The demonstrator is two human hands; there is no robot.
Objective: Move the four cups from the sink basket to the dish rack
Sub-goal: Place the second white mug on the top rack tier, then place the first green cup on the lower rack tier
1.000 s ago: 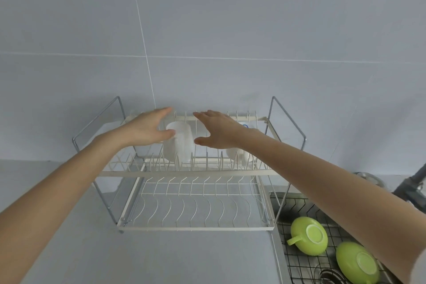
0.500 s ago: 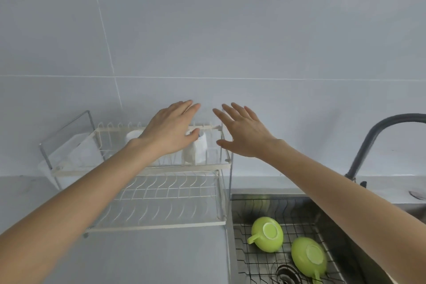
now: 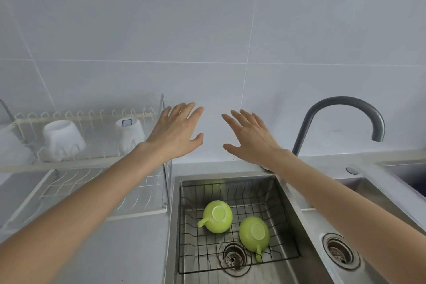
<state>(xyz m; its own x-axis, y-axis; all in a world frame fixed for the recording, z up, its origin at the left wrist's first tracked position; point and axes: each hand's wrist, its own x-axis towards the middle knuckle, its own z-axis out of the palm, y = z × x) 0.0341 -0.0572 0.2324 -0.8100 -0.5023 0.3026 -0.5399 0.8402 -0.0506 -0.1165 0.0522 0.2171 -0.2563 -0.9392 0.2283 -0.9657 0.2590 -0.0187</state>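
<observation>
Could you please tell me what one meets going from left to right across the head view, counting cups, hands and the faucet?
White cup on the dish rack → second white cup → left hand → green cup in the sink basket → right hand → faucet.

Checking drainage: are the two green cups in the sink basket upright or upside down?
Upside down. Both lime-green handled cups show their pale round bases facing up in the black wire sink basket.
</observation>
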